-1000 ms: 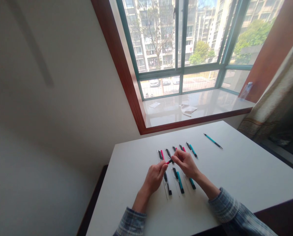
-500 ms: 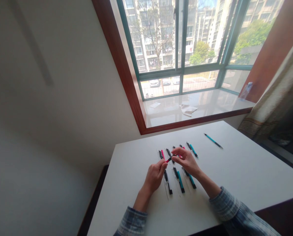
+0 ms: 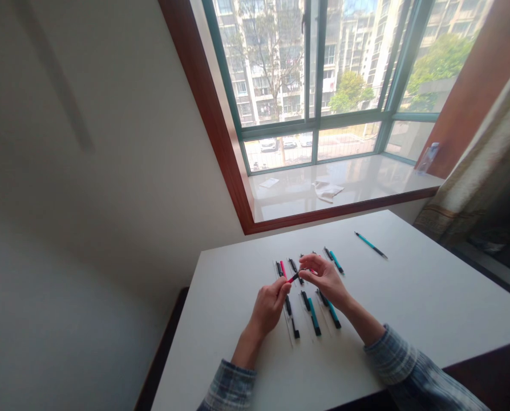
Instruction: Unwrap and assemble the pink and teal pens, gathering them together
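Above a white worktop (image 3: pixel 417 297), the left hand (image 3: pixel 268 308) grips a slim red-and-black, plastic-looking pen barrel (image 3: pixel 293 278), while the right hand (image 3: pixel 327 283) curves loosely at its black end, any pinch there being indistinguishable. The step appears to be fingertip work at that end; the next move likely calls for a steady left hold and close alignment from the right.
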`<action>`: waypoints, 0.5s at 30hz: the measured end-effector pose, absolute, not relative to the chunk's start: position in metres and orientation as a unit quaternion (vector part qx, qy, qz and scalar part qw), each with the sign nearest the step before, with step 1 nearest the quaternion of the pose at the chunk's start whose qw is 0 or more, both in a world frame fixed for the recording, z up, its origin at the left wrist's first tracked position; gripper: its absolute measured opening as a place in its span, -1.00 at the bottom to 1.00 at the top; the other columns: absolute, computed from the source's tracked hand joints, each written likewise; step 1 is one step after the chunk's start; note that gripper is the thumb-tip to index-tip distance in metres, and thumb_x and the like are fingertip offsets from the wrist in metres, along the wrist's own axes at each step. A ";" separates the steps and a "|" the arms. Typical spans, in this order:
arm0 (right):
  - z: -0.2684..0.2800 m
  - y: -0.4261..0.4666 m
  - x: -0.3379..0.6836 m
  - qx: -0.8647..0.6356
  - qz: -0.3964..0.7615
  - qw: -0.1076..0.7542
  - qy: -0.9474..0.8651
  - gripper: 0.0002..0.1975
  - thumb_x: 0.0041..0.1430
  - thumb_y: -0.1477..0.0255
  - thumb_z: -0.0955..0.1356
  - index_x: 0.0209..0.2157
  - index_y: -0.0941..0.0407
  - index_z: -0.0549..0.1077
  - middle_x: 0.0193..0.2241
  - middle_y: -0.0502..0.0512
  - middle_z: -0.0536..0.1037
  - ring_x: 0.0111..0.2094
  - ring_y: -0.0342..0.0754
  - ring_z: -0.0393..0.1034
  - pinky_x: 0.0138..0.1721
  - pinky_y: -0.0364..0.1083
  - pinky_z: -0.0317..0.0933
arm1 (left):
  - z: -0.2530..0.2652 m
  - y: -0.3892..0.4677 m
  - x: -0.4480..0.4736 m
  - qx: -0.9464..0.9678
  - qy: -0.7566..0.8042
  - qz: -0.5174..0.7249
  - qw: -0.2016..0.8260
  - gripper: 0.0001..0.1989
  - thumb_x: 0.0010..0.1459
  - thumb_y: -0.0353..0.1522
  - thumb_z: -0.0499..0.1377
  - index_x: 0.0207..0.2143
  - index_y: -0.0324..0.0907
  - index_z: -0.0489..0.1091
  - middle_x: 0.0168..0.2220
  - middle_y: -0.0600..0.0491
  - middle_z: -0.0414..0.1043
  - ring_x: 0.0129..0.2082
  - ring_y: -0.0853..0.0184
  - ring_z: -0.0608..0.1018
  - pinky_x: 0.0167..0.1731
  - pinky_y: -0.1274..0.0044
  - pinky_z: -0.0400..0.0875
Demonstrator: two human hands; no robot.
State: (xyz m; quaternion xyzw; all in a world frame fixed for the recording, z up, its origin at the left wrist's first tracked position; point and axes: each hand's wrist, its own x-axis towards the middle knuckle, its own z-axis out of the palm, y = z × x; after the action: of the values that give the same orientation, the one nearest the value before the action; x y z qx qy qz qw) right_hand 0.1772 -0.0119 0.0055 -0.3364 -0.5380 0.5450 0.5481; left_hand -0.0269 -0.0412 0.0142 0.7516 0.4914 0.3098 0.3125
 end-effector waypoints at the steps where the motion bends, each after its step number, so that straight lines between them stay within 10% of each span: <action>1: 0.005 -0.012 0.177 -0.331 0.551 0.550 -0.533 -0.67 0.09 0.31 0.54 -0.10 0.04 0.52 -0.19 0.09 0.59 -0.11 0.03 0.48 -0.16 -0.05 0.34 | 0.014 -0.041 -0.027 0.751 0.492 0.309 0.314 -0.62 0.42 -0.13 -0.06 -0.43 -0.13 0.20 -0.58 0.21 0.08 -0.57 0.40 0.19 -0.49 0.56 0.00; 15: 0.008 -0.015 0.175 -0.321 0.564 0.542 -0.534 -0.67 0.15 0.30 0.50 -0.06 0.05 0.49 -0.25 0.07 0.58 -0.15 0.01 0.47 -0.20 -0.07 0.31 | 0.014 -0.041 -0.026 0.756 0.495 0.305 0.301 -0.62 0.42 -0.15 -0.05 -0.45 -0.13 0.20 -0.58 0.21 0.09 -0.57 0.41 0.19 -0.49 0.56 0.01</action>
State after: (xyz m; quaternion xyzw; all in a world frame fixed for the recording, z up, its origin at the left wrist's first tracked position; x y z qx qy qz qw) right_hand 0.1755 -0.0154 0.0085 -0.3213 -0.5343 0.5635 0.5419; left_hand -0.0263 -0.0407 0.0141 0.7560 0.4946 0.3050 0.3014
